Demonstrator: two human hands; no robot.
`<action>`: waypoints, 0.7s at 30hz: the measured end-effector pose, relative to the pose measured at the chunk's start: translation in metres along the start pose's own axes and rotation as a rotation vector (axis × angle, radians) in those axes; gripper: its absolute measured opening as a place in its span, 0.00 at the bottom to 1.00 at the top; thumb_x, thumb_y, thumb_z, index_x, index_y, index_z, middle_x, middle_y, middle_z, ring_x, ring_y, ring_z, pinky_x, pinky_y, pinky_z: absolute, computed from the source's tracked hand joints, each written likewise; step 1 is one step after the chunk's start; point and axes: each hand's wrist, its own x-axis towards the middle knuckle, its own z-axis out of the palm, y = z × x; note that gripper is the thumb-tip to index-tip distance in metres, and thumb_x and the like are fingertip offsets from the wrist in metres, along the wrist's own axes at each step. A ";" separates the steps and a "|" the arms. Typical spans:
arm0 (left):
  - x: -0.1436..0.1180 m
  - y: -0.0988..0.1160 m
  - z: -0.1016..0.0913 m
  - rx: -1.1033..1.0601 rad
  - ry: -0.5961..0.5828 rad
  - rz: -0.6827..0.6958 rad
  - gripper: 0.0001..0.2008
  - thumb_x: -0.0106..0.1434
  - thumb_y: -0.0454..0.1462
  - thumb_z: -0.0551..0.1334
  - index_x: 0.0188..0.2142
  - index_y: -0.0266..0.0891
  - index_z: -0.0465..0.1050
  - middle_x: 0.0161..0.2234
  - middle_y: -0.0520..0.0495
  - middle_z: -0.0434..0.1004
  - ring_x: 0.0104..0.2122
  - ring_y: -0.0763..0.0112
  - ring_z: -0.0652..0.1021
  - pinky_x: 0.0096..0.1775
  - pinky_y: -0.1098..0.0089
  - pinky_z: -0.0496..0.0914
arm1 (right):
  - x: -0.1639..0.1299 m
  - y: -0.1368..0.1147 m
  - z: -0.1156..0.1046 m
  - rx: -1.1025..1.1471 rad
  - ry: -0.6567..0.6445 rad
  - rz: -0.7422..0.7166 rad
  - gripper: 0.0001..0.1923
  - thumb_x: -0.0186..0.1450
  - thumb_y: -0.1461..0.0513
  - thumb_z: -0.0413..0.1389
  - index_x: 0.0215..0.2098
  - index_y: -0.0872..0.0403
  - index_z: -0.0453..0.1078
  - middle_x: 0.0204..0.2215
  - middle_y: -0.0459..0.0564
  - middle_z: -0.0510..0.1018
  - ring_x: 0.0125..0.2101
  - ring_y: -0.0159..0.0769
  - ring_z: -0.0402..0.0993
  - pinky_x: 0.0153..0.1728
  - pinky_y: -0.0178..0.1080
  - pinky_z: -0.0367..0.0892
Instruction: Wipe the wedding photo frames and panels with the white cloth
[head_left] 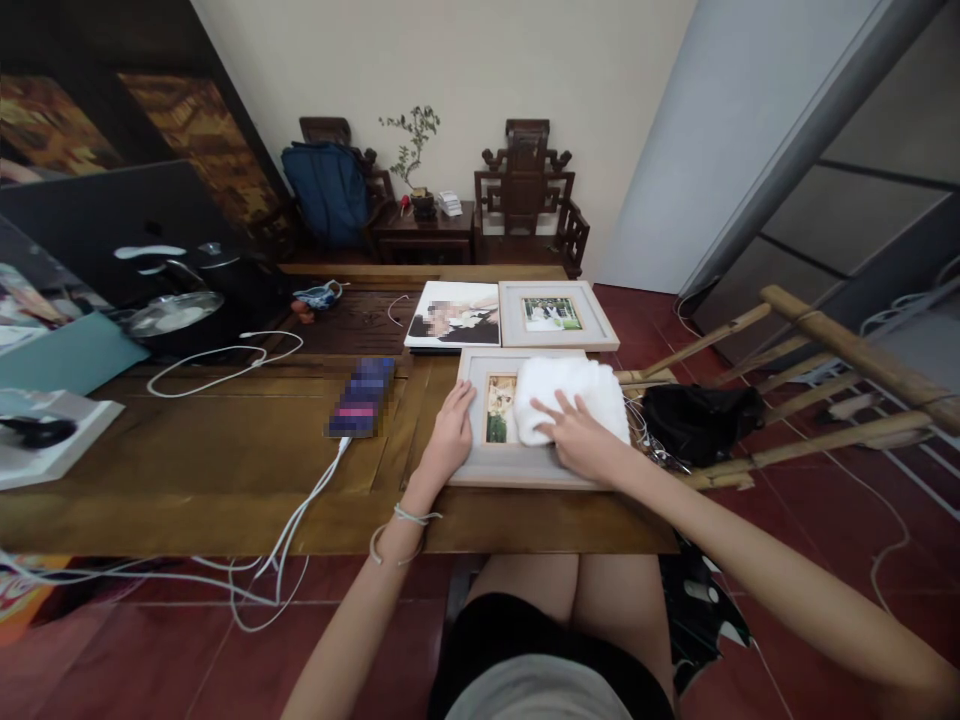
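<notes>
Bare knees are seen nearest, under the edge of a wooden table [225, 450]. Just beyond, a pale picture frame [517, 470] lies flat near the table's front edge. Its left border is steadied by the left hand [452, 432], fingers laid flat and together, gripping nothing. A white cloth [574, 395] is pressed onto the frame's glass by the right hand [581, 440], fingers spread open on top. Farther back, a second frame [556, 315] and a photo print [456, 315] lie side by side.

white cloth [574, 400] hides most of framed photo [501, 408] | phone [361, 397] blurred (screen unreadable)
</notes>
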 end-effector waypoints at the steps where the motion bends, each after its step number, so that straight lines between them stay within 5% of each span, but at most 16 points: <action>1: 0.000 0.000 0.001 -0.001 0.005 -0.004 0.21 0.63 0.28 0.48 0.54 0.36 0.66 0.57 0.38 0.65 0.60 0.60 0.62 0.61 0.51 0.57 | -0.015 -0.011 -0.005 0.042 -0.052 -0.027 0.29 0.54 0.75 0.45 0.53 0.57 0.68 0.63 0.56 0.56 0.61 0.63 0.48 0.53 0.64 0.54; 6: -0.001 0.002 0.002 -0.014 0.010 -0.008 0.22 0.63 0.28 0.47 0.55 0.36 0.65 0.58 0.39 0.64 0.61 0.61 0.61 0.61 0.52 0.56 | -0.061 -0.049 -0.028 0.247 -0.208 -0.174 0.32 0.54 0.75 0.44 0.54 0.52 0.67 0.63 0.51 0.56 0.60 0.56 0.54 0.53 0.55 0.61; 10: -0.002 0.001 0.001 -0.008 0.008 0.000 0.22 0.63 0.28 0.48 0.55 0.37 0.65 0.58 0.40 0.64 0.61 0.62 0.60 0.61 0.52 0.56 | -0.041 -0.057 -0.017 0.259 -0.146 -0.170 0.32 0.54 0.74 0.45 0.55 0.50 0.65 0.64 0.48 0.53 0.62 0.58 0.48 0.53 0.61 0.57; 17: -0.001 -0.002 0.000 0.001 -0.012 0.011 0.22 0.63 0.28 0.48 0.55 0.37 0.65 0.58 0.39 0.64 0.61 0.61 0.61 0.61 0.52 0.57 | 0.043 0.031 0.013 -0.058 0.181 0.086 0.30 0.55 0.74 0.46 0.55 0.55 0.65 0.65 0.52 0.50 0.63 0.60 0.39 0.56 0.67 0.41; 21: -0.001 0.000 0.000 0.000 -0.009 0.009 0.22 0.62 0.27 0.48 0.54 0.36 0.65 0.58 0.39 0.64 0.61 0.61 0.61 0.61 0.53 0.57 | 0.067 0.067 0.012 -0.122 0.253 0.157 0.28 0.58 0.72 0.47 0.58 0.56 0.62 0.65 0.54 0.51 0.62 0.61 0.40 0.56 0.66 0.44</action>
